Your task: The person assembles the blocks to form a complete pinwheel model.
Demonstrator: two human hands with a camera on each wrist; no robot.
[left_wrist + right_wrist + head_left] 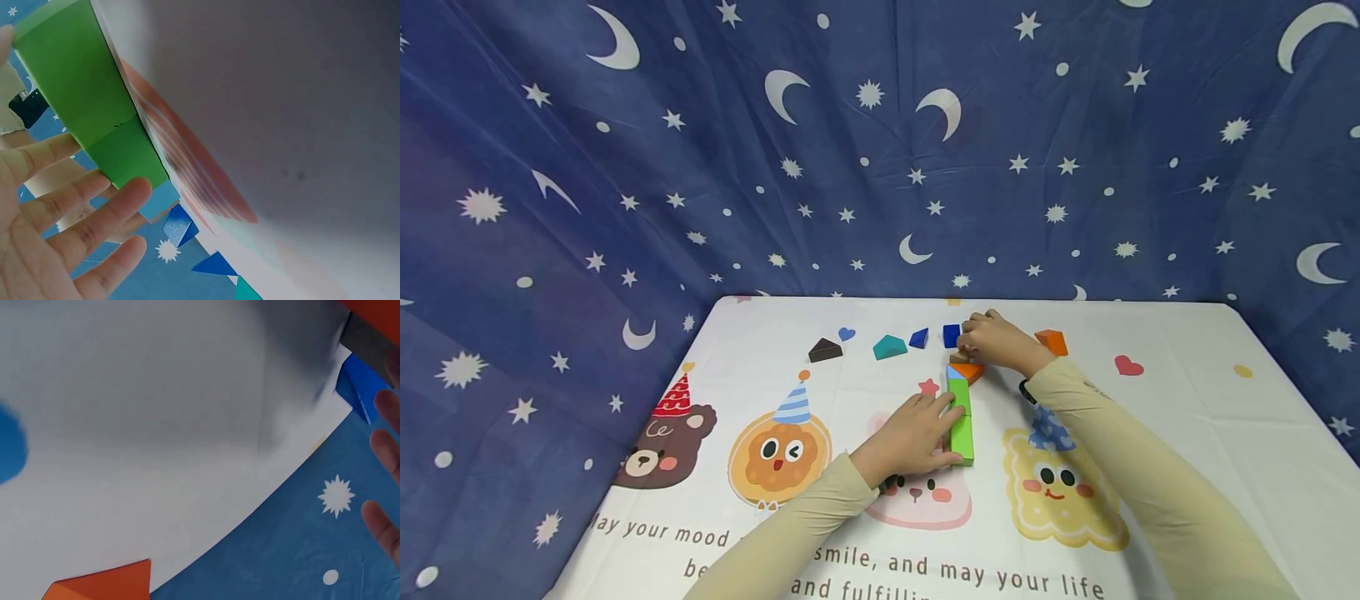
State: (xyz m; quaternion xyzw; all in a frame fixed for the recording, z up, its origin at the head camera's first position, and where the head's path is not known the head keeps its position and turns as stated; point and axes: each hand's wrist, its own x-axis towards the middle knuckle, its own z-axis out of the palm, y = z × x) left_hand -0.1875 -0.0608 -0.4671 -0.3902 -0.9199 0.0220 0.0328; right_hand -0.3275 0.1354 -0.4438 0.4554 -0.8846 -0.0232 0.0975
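In the head view, two green blocks (960, 437) lie end to end, with a light blue piece (956, 372) at their far end. My left hand (913, 437) lies along their left side. Its fairly straight fingers (128, 197) touch the blocks, with the thumb by the near end. An orange block (970, 372) follows at the far end of the row, and a brown block (959, 357) sits just beyond it. My right hand (1000, 340) is over the brown block and pinches it, though the thumb's contact is largely hidden. Blue block (951, 336) stands just left of the right fingertips.
Left of the right hand lie a dark blue piece (919, 337), a teal block (890, 347) and a dark brown block (825, 350). Another orange block (1052, 342) is to its right. A printed white cloth (1187, 442) covers the table; a starry blue curtain (880, 208) hangs behind.
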